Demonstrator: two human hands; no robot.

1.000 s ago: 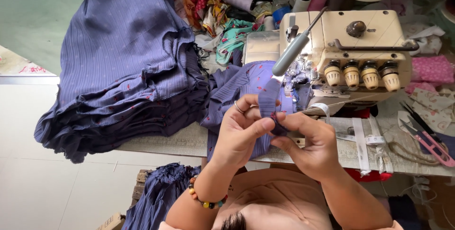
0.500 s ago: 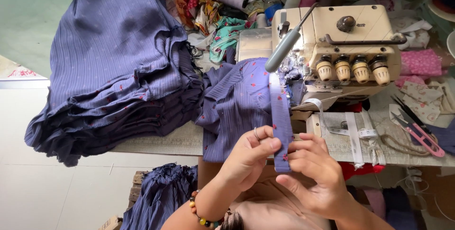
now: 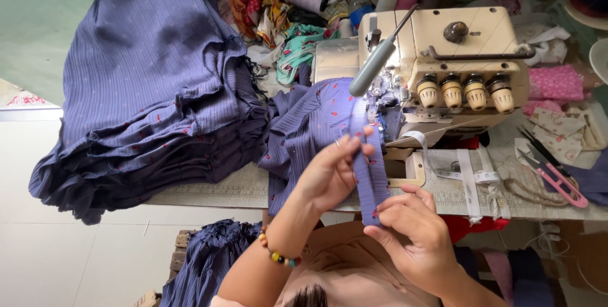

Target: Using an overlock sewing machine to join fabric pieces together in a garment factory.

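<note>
You hold a blue fabric strip taut in front of the sewing machine.

At nine o'clock a stack of blue garments lies on the surface. Your left hand has its fingers pinched shut on the strip's upper part; at five o'clock from it, your right hand grips the lower end. Pink scissors lie at three o'clock.
</note>
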